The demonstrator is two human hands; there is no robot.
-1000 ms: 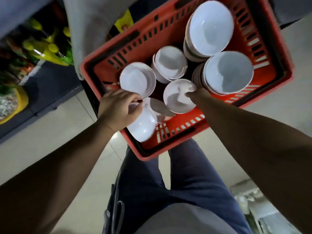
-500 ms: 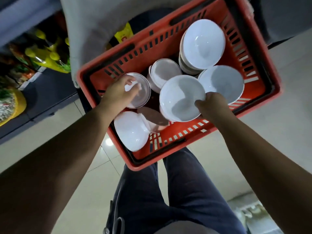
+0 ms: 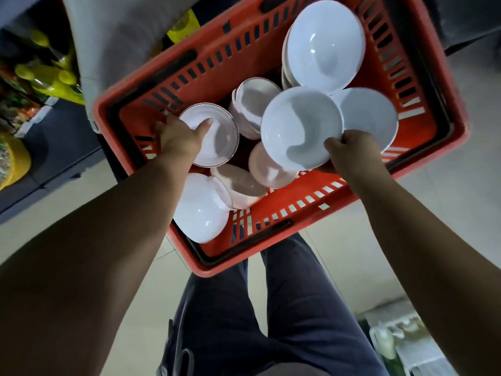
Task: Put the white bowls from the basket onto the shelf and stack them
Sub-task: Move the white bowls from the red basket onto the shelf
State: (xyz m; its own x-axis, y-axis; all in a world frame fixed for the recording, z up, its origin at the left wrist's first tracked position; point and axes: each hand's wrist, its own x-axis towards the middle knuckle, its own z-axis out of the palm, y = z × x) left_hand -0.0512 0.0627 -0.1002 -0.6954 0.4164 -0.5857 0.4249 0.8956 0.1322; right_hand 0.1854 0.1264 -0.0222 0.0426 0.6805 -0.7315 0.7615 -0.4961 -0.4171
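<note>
Change since half a second earlier: the right hand (image 3: 349,150) had lifted its white bowl (image 3: 301,128) higher, so that it overlapped the bowl at 3 o'clock (image 3: 371,115); the left hand (image 3: 176,137) had shifted its hold on the thin-rimmed bowl (image 3: 217,139), the thumb now inside.

Progress: early, by judgement. No bowl was seen on any shelf; every bowl in view lay in or over the red basket (image 3: 271,259). Left to do: carry the two held bowls across, set them down, stack them, then return for the rest.

Right hand: fingers curled round the near rim of the raised bowl, thumb on its inner lip.
Left hand: thumb pressed inside the thin-rimmed bowl at 9 o'clock of the basket, fingers round the outside of its rim, a pinch.

Contents:
- tall stack of wide bowls (image 3: 325,44) at 1 o'clock
- small stack (image 3: 254,104) at centre
- one bowl (image 3: 265,164) partly under the raised one
- one tilted bowl (image 3: 238,185) at 6 o'clock
- one overturned bowl (image 3: 200,213) at 7 o'clock, in the near corner

Appearance: glossy, plain white, at least two sizes; the smaller ones had a fine dark line round the rim.

Dark shelving (image 3: 54,126) with yellow goods stood at 9 o'clock of the frame; whether it was the intended shelf could not be told
</note>
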